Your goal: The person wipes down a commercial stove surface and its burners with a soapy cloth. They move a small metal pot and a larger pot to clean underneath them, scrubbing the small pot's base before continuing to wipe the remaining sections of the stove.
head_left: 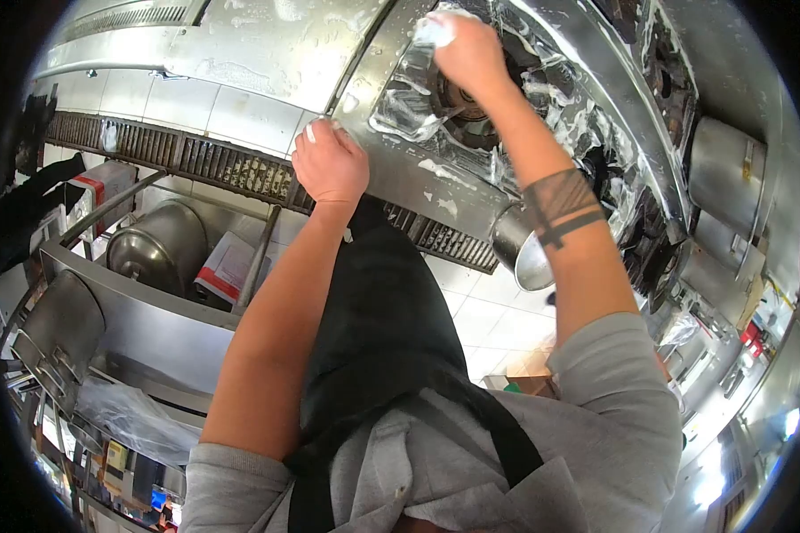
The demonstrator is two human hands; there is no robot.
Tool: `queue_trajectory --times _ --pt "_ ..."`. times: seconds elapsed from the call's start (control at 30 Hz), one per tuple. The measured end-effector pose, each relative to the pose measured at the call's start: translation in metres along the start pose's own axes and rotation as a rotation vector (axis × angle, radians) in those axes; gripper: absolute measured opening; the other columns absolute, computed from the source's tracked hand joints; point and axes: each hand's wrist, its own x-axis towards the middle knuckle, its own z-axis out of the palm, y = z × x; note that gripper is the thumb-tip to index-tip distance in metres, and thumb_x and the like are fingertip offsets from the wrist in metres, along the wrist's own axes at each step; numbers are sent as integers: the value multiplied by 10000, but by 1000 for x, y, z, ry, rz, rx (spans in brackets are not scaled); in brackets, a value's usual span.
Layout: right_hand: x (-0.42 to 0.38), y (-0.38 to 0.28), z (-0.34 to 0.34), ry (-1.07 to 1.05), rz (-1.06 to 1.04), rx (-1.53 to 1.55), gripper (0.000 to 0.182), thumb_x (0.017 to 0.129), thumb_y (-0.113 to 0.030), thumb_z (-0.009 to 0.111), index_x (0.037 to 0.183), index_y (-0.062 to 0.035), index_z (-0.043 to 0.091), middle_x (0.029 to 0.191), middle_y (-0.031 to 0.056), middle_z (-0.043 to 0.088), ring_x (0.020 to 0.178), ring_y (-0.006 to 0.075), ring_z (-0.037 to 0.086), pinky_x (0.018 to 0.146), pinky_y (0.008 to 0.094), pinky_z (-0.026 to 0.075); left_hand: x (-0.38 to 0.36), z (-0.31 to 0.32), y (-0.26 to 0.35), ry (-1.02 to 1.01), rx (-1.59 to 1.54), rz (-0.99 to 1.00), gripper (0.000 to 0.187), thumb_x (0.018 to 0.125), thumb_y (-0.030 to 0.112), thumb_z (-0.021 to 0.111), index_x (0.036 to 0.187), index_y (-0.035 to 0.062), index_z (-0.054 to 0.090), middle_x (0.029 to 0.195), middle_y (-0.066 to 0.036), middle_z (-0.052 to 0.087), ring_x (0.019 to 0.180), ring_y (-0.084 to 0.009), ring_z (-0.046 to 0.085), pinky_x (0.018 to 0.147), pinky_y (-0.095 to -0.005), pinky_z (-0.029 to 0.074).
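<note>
My right hand (473, 55) is closed on a foam-covered white wad (436, 32); the suds hide what kind it is. It is over the steel stove top (398, 111), beside a round burner (471, 133) partly covered by my forearm. White suds streak the metal around the burner. My left hand (331, 164) is curled into a fist at the front edge of the steel counter, with a dab of foam on the fingers. Whatever may be inside that fist is hidden.
A metal pot (532, 258) hangs or stands below the stove's front edge, under my right forearm. A slatted floor drain (187, 151) runs along the tiles. Large pots (160, 244) sit on a shelf at left, and more pots (727, 173) at right.
</note>
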Motion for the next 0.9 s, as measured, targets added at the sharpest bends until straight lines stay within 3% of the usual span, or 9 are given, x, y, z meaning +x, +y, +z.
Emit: queue_trajectory --times 0.13,0.27,0.33,0.4,0.47,0.57,0.67,0.73,0.9 --pt "19 -15 -15 -76 56 -128 225 855 -120 566 972 -76 752 946 216 720 940 431 665 806 522 538 -1 -4 1 13 -1 13 153 948 177 586 1001 36 614 947 -168 649 948 -388 612 811 -516 465" --pt "3 -27 9 62 15 131 322 792 -102 646 1091 -110 765 1081 176 736 1021 383 684 928 420 549 -1 -2 0 -4 5 12 152 949 174 585 1008 36 615 951 -170 652 956 -391 612 820 -515 464" --pt "5 -13 -29 -118 146 267 330 822 -108 666 1141 -99 749 1094 177 744 998 331 715 917 372 548 -1 -3 -1 -5 -14 12 149 946 165 585 1010 34 614 956 -178 654 965 -395 610 829 -518 464" --pt "-9 3 -67 -185 445 446 330 902 -86 701 1232 -73 718 1098 78 771 971 143 709 875 294 545 1 -4 1 -6 -24 9 152 940 160 587 1016 31 613 957 -181 654 969 -398 608 832 -522 463" --pt "-34 15 -88 -34 635 672 344 902 -56 707 1246 -75 716 1127 60 763 997 134 703 882 289 544 1 -4 0 -7 -32 -4 155 935 155 589 1022 29 612 959 -184 653 972 -400 607 835 -526 462" --pt "-37 12 -83 78 575 779 345 898 -65 729 1242 -87 720 1141 39 757 1019 121 693 890 288 545 -3 -5 0 -9 -9 11 165 927 153 593 1024 21 612 961 -185 653 974 -409 604 832 -537 462" --pt "6 -2 -45 144 55 154 303 870 -134 702 1166 -74 730 1121 168 749 1041 319 718 925 396 560 1 -5 3 -44 14 -9 168 919 149 597 1022 17 610 961 -189 650 960 -423 599 820 -550 461" --pt "16 -3 -2 88 64 -47 294 831 -124 658 1110 -76 739 1086 204 727 1037 400 676 932 459 543 -1 -2 0 -26 -3 -9 205 959 179 550 1061 16 620 978 -208 662 971 -448 605 803 -574 471" --pt "18 -15 -12 16 213 193 264 783 -145 680 1027 -74 753 1025 190 745 1005 393 695 898 478 550 -3 -9 8 -52 2 -60 216 955 185 555 1077 16 614 976 -235 653 971 -458 602 810 -581 468"
